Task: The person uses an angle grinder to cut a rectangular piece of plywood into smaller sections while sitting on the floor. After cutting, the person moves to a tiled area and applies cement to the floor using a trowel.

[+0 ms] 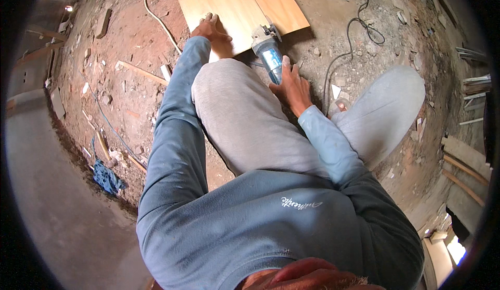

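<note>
My right hand (295,88) is wrapped around the body of a blue-and-grey angle grinder (271,57). The grinder's metal head lies at the near edge of a light plywood sheet (224,2). From there a dark straight line, a cut or a seam, runs across the wood to its far side; I cannot tell which. Pressed on the sheet's left near part is my left hand (211,32), fingers stretched out and thumb apart, holding nothing. The grinder's disc is mostly hidden.
A black cable (350,40) loops over the dirt floor at the right. Wood strips (141,73), rubble and a pale hose (159,22) lie to the left, with a blue cloth (108,177) farther back. Planks (463,178) rest at the right. My bent knees flank the grinder.
</note>
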`<state>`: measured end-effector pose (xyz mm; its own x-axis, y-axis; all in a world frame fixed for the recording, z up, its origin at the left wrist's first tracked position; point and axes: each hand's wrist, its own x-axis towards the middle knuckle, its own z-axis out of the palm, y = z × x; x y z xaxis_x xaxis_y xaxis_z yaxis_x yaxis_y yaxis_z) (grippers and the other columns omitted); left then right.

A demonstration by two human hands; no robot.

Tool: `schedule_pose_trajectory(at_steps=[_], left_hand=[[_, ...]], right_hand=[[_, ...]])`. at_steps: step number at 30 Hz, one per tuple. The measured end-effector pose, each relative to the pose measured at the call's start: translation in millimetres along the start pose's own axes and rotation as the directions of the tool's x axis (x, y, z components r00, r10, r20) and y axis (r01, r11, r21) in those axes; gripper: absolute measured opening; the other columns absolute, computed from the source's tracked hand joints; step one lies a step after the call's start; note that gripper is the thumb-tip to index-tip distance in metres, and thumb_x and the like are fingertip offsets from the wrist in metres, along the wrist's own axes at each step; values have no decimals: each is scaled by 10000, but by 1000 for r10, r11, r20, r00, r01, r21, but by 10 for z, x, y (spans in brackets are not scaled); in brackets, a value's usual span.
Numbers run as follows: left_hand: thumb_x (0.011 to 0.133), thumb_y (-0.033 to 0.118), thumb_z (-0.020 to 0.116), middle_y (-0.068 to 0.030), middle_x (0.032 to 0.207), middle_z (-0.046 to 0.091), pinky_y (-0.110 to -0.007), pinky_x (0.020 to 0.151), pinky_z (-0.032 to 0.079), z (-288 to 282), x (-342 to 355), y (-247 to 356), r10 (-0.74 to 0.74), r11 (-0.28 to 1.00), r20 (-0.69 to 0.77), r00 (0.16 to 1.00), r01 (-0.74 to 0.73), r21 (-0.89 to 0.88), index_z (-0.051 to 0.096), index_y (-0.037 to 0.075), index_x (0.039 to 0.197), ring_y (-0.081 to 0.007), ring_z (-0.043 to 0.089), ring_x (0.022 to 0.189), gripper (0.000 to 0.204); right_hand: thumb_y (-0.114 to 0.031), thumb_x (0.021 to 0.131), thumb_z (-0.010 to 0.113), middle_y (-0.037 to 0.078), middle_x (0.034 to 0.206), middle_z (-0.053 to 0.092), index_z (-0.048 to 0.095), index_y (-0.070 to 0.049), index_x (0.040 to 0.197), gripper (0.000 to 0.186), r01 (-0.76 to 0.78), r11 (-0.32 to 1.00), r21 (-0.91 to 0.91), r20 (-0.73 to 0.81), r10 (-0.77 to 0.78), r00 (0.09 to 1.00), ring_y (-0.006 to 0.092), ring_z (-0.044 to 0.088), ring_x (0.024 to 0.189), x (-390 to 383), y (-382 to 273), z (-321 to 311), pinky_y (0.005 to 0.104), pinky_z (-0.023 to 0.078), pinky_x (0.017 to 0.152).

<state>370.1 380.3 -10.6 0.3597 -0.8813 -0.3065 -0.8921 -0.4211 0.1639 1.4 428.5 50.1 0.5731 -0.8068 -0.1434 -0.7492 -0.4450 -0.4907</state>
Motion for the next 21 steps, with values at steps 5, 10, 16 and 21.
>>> schedule_pose_trajectory(at_steps=[5,10,16,21], left_hand=[[631,570,879,-169,1634,269,-477,1204,331,-20,-84,52,19,1000,-7,1000,-19,-4,339,72,1551,-388,283,1491,1178],[872,417,719,-176,1606,329,-488,1152,399,210,-393,-96,5,1000,-168,986,-6,-2,389,56,1511,-389,327,1468,805],[916,399,694,-243,1493,446,-552,1077,430,762,-1325,-99,-106,977,-395,913,21,-214,418,-11,1477,-355,443,1393,747],[931,452,685,-291,1184,644,-341,684,597,1256,-1469,-319,-660,180,-221,718,-135,-974,533,-111,1340,-253,731,893,713]], right_hand=[[-318,772,826,294,1136,565,266,-16,1506,972,6,1000,9,-39,-6,999,465,664,955,-7,-55,-79,555,541,803],[-342,785,783,220,1199,589,313,-51,1510,912,-121,967,225,-74,141,987,327,671,982,180,-266,-672,458,545,821],[-271,785,793,88,995,643,528,20,1288,639,-46,795,605,-95,129,987,165,630,847,283,91,-1805,311,528,770],[-253,859,750,83,941,632,470,36,1349,634,-89,733,674,-90,201,975,113,629,732,315,310,-2443,232,524,636]])
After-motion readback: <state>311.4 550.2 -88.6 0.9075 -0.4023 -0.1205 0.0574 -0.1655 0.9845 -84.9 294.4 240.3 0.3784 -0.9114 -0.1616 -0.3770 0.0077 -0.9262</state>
